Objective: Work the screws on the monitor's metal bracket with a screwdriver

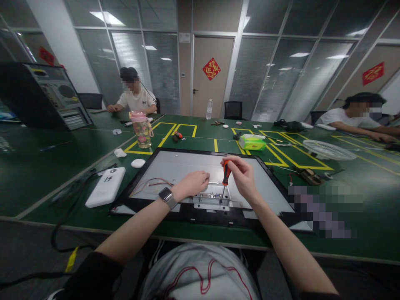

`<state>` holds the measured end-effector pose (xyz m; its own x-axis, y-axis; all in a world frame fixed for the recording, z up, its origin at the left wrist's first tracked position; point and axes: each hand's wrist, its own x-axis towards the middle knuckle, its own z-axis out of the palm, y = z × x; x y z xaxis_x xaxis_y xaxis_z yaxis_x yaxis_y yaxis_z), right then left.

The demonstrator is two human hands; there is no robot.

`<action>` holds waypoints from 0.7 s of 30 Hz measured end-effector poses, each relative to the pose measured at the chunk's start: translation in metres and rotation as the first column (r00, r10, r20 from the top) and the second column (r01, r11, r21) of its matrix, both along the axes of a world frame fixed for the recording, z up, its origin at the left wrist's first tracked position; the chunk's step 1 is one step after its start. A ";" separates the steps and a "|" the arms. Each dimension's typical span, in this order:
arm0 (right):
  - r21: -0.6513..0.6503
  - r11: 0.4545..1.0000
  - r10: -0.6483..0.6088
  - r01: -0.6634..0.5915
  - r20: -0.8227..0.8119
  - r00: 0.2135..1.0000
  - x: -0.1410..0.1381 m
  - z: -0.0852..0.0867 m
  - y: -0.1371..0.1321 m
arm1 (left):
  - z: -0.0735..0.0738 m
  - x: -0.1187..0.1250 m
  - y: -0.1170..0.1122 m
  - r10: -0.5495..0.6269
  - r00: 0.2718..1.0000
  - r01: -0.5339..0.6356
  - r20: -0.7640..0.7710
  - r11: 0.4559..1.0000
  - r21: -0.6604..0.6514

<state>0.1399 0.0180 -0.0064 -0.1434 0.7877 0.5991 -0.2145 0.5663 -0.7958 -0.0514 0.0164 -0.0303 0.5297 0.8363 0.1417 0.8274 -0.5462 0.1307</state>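
A flat display panel (156, 166) with a black frame lies on the green table in front of me. My right hand (242, 173) grips a red and black screwdriver (226, 173), held nearly upright. Its tip meets the metal bracket (203, 206) at the panel's near edge, close to a dark screw or hole. My left hand (193, 183) rests on the panel beside that bracket, its fingers stretched out and partly curled. Thin wires (153, 182) run over the panel left of my wrist, which wears a watch.
A white power bank (106, 187) and a pink-lidded bottle (141, 131) stand left of the panel. Beyond it are a green tissue pack (252, 142) and a clear bottle (209, 109). A fan grille (328, 150) lies right. Two people sit across the table.
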 end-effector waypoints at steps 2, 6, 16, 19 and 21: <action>0.032 0.999 -0.014 0.014 -0.017 1.000 -0.001 0.003 -0.001 | -0.001 0.000 0.000 -0.005 1.000 0.005 0.003 1.000 0.000; 0.002 0.999 0.045 -0.045 -0.088 0.995 -0.003 0.007 -0.002 | -0.003 -0.001 0.001 -0.022 1.000 0.022 -0.004 1.000 0.011; -0.215 0.948 0.198 -0.235 -0.181 0.963 -0.003 0.006 -0.004 | -0.002 0.000 0.001 -0.003 1.000 0.003 0.000 1.000 0.025; -0.174 0.954 0.208 -0.243 -0.193 0.959 -0.003 0.006 -0.002 | -0.002 0.000 0.001 -0.004 1.000 0.004 -0.013 1.000 0.027; -0.145 0.960 0.211 -0.240 -0.189 0.959 -0.003 0.005 -0.001 | -0.002 0.000 0.001 -0.006 1.000 0.007 -0.028 1.000 0.025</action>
